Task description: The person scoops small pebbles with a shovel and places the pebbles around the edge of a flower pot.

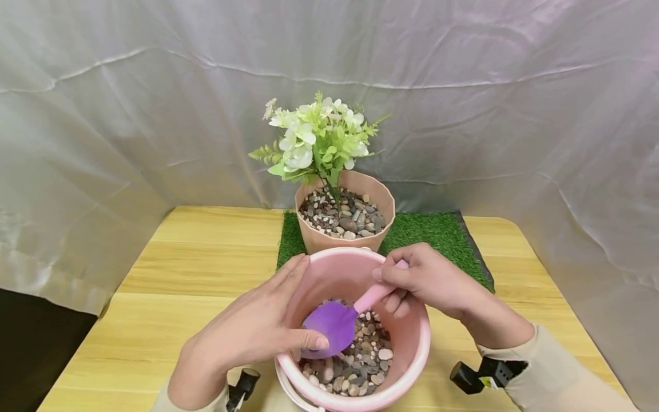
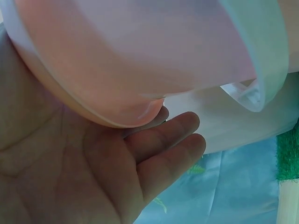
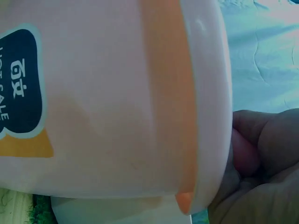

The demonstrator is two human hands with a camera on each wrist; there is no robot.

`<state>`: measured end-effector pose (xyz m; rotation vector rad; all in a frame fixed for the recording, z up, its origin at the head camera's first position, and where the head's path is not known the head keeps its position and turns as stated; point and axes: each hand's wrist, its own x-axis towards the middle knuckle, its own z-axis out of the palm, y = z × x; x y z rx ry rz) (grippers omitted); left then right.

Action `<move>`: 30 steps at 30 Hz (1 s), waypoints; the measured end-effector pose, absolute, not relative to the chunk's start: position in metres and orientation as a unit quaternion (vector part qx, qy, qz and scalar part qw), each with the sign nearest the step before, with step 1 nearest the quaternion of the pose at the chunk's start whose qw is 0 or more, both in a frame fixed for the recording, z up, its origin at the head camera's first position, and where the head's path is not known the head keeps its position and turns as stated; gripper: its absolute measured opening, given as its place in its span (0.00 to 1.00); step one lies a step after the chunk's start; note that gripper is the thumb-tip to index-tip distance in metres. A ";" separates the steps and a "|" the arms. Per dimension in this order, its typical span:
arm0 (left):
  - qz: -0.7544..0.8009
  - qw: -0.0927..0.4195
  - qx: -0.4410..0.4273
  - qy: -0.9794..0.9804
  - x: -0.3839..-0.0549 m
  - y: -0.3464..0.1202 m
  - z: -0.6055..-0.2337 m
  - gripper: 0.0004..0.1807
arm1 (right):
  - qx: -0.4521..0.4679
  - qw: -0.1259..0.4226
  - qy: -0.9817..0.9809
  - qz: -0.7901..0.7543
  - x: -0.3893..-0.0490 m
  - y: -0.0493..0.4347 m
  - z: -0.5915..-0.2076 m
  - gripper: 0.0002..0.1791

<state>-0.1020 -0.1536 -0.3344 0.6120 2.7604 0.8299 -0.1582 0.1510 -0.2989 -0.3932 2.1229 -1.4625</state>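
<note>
In the head view, a pink bucket (image 1: 423, 343) with pebbles (image 1: 368, 349) in its bottom stands at the table's near side. My right hand (image 1: 432, 280) grips the pink handle of a toy shovel (image 1: 334, 326) over the right rim. The shovel's purple blade slants down inside the bucket, over the pebbles. My left hand (image 1: 252, 323) rests on the left rim, thumb reaching inside across the blade's edge. In the left wrist view, the palm of that hand lies against the rim with its fingers extended.
Right behind the bucket, a peach flowerpot (image 1: 386, 200) holds pebbles and a bunch of white flowers (image 1: 298, 143). It stands on a green turf mat (image 1: 437, 234) on the wooden table (image 1: 206, 246). Grey cloth (image 1: 154, 114) hangs around the table. A white bucket handle (image 2: 268, 51) hangs outside the bucket.
</note>
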 end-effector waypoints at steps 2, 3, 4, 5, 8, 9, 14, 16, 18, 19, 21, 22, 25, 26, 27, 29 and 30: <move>0.279 0.099 0.207 0.932 -0.102 -0.154 -0.334 0.71 | -0.134 0.258 0.779 -0.555 -0.158 0.153 -0.300 0.16; 0.279 0.100 0.207 0.932 -0.102 -0.154 -0.334 0.71 | -0.128 0.255 0.777 -0.562 -0.158 0.153 -0.300 0.16; 0.277 0.101 0.207 0.933 -0.102 -0.154 -0.334 0.72 | -0.121 0.252 0.774 -0.568 -0.158 0.154 -0.301 0.16; 0.276 0.101 0.209 0.933 -0.102 -0.154 -0.334 0.72 | -0.116 0.249 0.772 -0.574 -0.158 0.154 -0.301 0.16; 0.270 0.102 0.211 0.934 -0.103 -0.154 -0.333 0.73 | -0.107 0.238 0.769 -0.583 -0.157 0.154 -0.302 0.15; 0.269 0.102 0.211 0.934 -0.103 -0.154 -0.333 0.73 | -0.105 0.235 0.769 -0.585 -0.157 0.154 -0.303 0.15; 0.273 0.098 0.211 0.933 -0.103 -0.153 -0.332 0.75 | -0.092 0.215 0.770 -0.594 -0.157 0.157 -0.305 0.15; 0.279 0.099 0.213 0.931 -0.103 -0.153 -0.332 0.75 | -0.087 0.206 0.772 -0.595 -0.158 0.158 -0.305 0.15; 0.284 0.102 0.213 0.929 -0.104 -0.153 -0.332 0.75 | -0.084 0.199 0.775 -0.594 -0.159 0.160 -0.305 0.15; 0.285 0.104 0.212 0.929 -0.104 -0.153 -0.331 0.75 | -0.082 0.197 0.777 -0.593 -0.160 0.161 -0.305 0.16; 0.286 0.110 0.208 0.929 -0.103 -0.153 -0.331 0.75 | -0.076 0.192 0.779 -0.592 -0.160 0.163 -0.305 0.16; 0.285 0.111 0.206 0.930 -0.103 -0.153 -0.331 0.75 | -0.073 0.190 0.780 -0.592 -0.160 0.165 -0.305 0.16; 0.279 0.110 0.201 0.933 -0.103 -0.152 -0.331 0.75 | -0.069 0.182 0.779 -0.596 -0.160 0.170 -0.307 0.16; 0.277 0.109 0.201 0.933 -0.102 -0.152 -0.331 0.75 | -0.069 0.180 0.777 -0.599 -0.160 0.171 -0.307 0.16; 0.275 0.107 0.201 0.934 -0.102 -0.152 -0.331 0.75 | -0.070 0.177 0.775 -0.602 -0.160 0.173 -0.308 0.17; 0.272 0.105 0.202 0.935 -0.103 -0.152 -0.331 0.74 | -0.071 0.173 0.771 -0.609 -0.159 0.177 -0.308 0.17; 0.269 0.104 0.202 0.936 -0.103 -0.152 -0.331 0.74 | -0.071 0.171 0.769 -0.612 -0.159 0.179 -0.309 0.17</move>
